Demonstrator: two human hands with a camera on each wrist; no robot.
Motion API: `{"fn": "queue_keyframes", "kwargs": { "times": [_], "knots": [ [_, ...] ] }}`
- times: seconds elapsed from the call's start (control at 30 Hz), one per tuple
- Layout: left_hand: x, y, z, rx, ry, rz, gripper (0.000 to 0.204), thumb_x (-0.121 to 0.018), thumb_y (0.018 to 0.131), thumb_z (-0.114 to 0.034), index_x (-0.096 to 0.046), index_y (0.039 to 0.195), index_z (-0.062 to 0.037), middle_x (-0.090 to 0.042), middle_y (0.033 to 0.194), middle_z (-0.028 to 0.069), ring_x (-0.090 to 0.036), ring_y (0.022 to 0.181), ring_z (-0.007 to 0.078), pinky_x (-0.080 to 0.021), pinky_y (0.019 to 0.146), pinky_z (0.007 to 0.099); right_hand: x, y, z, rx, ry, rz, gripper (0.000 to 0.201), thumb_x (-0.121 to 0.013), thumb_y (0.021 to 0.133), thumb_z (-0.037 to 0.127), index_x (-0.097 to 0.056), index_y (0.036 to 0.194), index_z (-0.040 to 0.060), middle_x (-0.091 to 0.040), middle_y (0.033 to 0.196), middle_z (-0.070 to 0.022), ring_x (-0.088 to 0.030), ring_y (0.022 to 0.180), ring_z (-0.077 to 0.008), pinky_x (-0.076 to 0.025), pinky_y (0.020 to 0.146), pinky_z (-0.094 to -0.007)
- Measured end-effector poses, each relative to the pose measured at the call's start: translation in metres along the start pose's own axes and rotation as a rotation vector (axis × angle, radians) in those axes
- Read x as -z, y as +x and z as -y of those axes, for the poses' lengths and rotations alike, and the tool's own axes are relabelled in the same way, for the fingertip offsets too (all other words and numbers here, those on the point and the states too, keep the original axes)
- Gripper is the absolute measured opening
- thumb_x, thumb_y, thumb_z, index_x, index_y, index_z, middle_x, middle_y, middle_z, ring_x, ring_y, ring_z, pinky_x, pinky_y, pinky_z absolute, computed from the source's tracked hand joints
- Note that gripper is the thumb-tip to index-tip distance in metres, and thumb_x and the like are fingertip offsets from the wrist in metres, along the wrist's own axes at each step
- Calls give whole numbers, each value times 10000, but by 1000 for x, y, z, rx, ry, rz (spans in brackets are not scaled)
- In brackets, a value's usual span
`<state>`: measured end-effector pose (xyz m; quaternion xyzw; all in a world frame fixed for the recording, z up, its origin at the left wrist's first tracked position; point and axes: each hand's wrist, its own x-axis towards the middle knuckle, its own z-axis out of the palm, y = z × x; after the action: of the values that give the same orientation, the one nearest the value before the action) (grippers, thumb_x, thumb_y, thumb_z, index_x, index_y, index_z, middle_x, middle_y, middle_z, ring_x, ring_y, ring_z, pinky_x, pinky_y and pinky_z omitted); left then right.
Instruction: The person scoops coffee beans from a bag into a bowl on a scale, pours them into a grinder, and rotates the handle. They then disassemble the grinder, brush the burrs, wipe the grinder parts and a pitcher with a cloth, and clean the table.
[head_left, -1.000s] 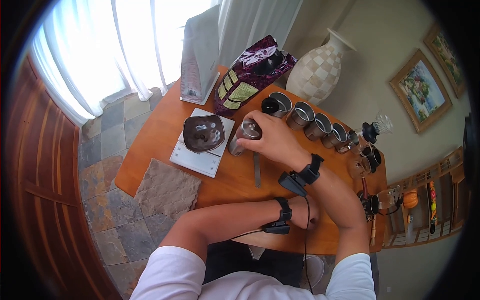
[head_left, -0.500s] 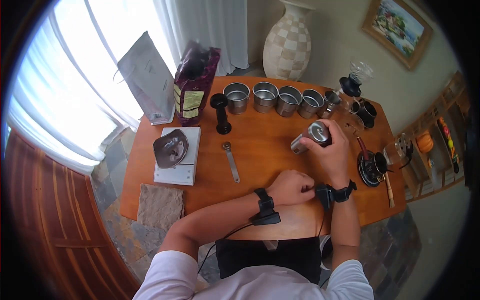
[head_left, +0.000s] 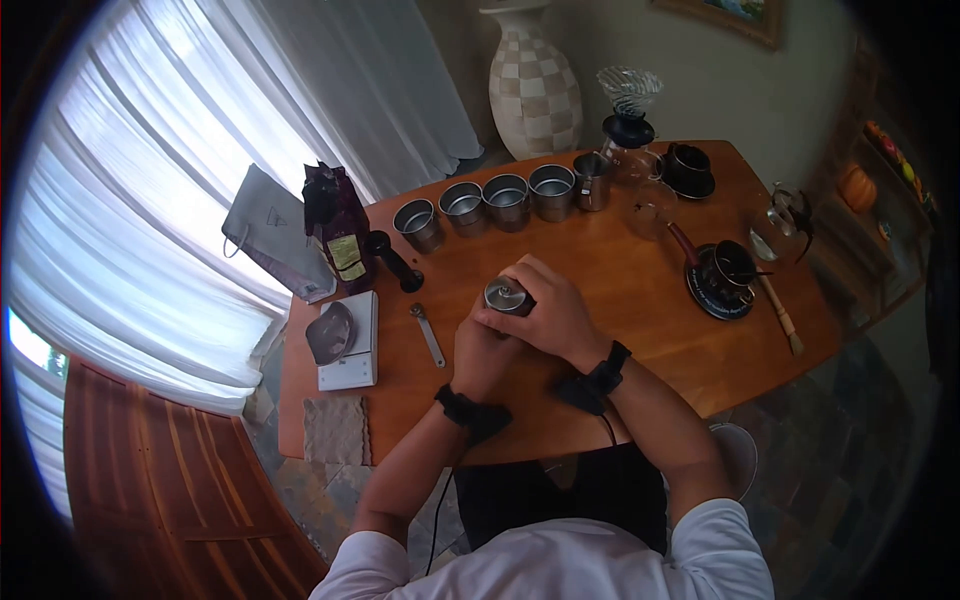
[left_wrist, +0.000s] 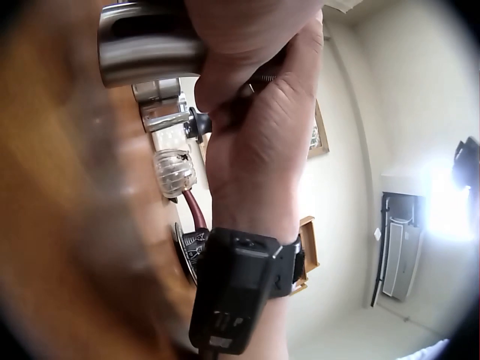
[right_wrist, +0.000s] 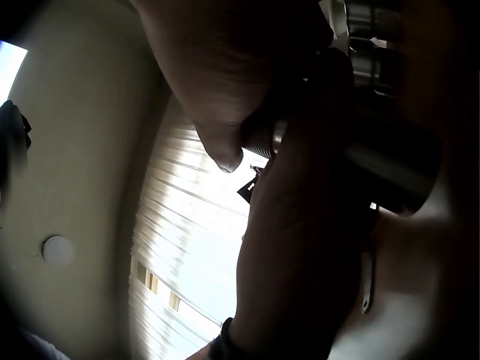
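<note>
A metal canister (head_left: 508,295) is held in both hands above the near middle of the wooden surface (head_left: 640,325), its round silver top facing up; with that canister as the centre of the clock face and 12 pointing away from the person, everything else falls around it. The left hand (head_left: 485,350) has its fingers curled round the canister, and the right hand (head_left: 555,310) grips it too, fingers wrapped over the far side and thumb near the top. In the left wrist view the smooth cylindrical body sticks out below the hands; whether its base touches the surface cannot be told. A measuring spoon (head_left: 430,338) lies near, at 8 o'clock. Farther out, just below 9, a dark bowl (head_left: 332,333) sits on a white scale (head_left: 347,376), and a stone-like mat (head_left: 337,430) lies between 7 and 8. A purple bag (head_left: 340,225) stands near 10, beside a pale bag (head_left: 275,232). Metal cups (head_left: 507,203) form a row from 10 round to 1. At 3 o'clock, well apart, a black cup on a saucer (head_left: 716,305) stands just beside a brush (head_left: 785,318) with a wooden handle.
</note>
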<state>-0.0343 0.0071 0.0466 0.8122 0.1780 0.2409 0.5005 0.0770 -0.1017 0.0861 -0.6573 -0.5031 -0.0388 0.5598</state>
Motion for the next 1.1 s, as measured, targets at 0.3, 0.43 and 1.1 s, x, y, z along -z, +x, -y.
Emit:
{"fn": "queue_keyframes", "kwargs": {
  "times": [0.3,0.43,1.1],
  "knots": [
    [15,-34,-3,115,150,-34,476,-835,819,-152,-628,1224,-11,-745,1091,125,-735,1024,239,-564,870,356,-2,-4,-1,-33,144,246,503,-791,877,507,-677,1024,40,-671,925,-89,-681,869,-286,-538,774,-392],
    [18,-38,23,21,53,35,508,-847,830,-159,-606,1257,-26,-722,1108,74,-704,983,182,-558,860,328,-2,-3,-4,104,186,302,476,-787,893,475,-676,1032,33,-675,953,-82,-667,901,-250,-524,810,-369],
    [131,-106,-24,-332,674,-357,497,-818,886,-216,-610,1311,-66,-646,1231,121,-634,1161,253,-521,960,378,13,-5,-101,-327,-545,296,543,-818,840,443,-676,1249,114,-570,1353,-88,-501,1323,-323,-358,1075,-566]
  ]
}}
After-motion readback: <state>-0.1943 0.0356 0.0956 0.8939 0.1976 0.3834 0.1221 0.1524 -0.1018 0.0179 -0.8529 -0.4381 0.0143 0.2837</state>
